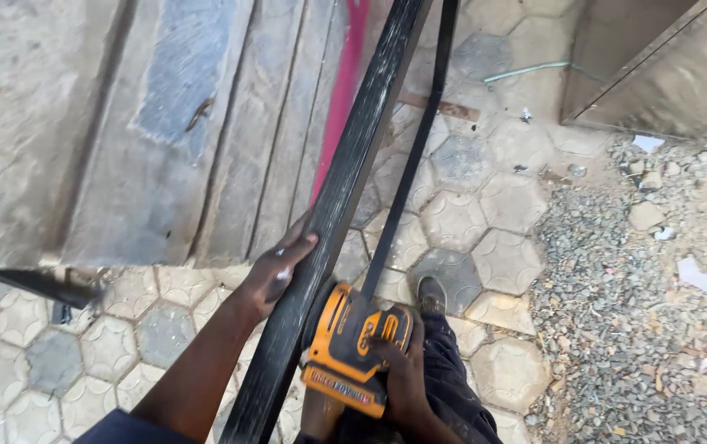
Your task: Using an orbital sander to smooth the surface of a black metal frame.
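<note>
A long black metal bar (345, 181) runs diagonally from the lower middle up to the top of the view. My left hand (275, 267) grips its left side, thumb across the face. My right hand (399, 370) holds an orange and black power sander (352, 349) pressed against the bar's right side, just below my left hand. A second, thinner black bar (409, 164) runs alongside to the right. Scuffed pale marks show on the bar's upper stretch.
Grey boards with a pink stripe (205, 123) lean at the left. Hexagonal paving stones (485, 214) cover the ground, gravel (633, 312) lies at the right. My dark shoe (432, 294) stands under the sander. A metal sheet corner (658, 66) is at the top right.
</note>
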